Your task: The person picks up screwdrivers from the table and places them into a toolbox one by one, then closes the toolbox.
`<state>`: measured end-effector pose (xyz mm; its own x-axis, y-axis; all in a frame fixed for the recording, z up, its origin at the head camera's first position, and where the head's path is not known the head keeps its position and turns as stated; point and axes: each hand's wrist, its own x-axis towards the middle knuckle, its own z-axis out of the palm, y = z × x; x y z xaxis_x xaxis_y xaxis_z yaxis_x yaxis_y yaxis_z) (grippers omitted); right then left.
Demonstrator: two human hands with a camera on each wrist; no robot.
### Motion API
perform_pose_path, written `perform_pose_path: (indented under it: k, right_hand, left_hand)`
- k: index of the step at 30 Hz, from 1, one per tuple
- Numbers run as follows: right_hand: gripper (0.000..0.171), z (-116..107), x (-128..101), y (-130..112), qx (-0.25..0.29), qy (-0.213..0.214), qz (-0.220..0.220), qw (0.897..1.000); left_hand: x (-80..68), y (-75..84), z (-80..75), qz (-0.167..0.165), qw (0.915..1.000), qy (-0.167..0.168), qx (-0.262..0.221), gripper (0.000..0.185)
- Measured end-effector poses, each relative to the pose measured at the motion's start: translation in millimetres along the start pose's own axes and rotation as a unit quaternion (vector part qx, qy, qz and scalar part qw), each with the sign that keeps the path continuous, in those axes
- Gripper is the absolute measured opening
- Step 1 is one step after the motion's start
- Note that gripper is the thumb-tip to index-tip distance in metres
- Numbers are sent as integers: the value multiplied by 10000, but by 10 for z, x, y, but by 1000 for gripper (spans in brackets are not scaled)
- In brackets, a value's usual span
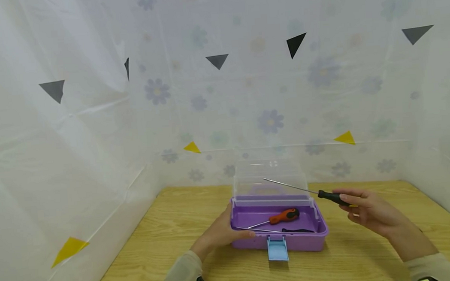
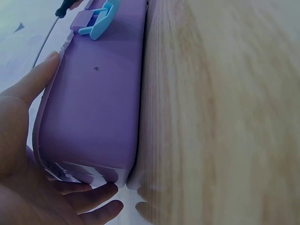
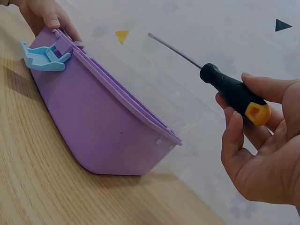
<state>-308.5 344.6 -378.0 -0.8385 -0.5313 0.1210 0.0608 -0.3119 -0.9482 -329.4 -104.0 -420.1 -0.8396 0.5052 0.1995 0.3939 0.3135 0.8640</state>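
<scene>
My right hand holds a flat-tip screwdriver by its black handle with a yellow end. Its long metal shaft points left, above the right part of a purple toolbox. With the thumb over the front rim and the fingers around the end wall, my left hand grips the box's left end. Inside the box lie a red-and-black screwdriver and, along the front wall, a screwdriver with a black handle. The front wall partly hides the latter. The clear lid stands raised behind.
A light blue latch hangs unfastened on the box's front. The box stands on a wood-grain table. Whitish flowered sheeting rises behind and at the sides, with black, grey and yellow triangles on it.
</scene>
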Motion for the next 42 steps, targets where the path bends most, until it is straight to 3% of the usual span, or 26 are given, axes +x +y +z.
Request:
perform_pose_path:
  k: [9,24,35,42]
  right_hand:
    - [39,63,69,62,-239,22,50,9997]
    - [37,120,189,164,-494,-58,124,9987]
    - [35,206,265,193,-791,-60,377,9961]
    - [27,225,285,236,-1351,415,559,9884]
  left_hand:
    - [10,-26,7,149,9999,-31,-41,116]
    - [17,7,7,-41,10000,-36,-13,115]
    - [14,25,8,161,9998,58,24,116]
    - [20,25,10,165,9998,55,81,117]
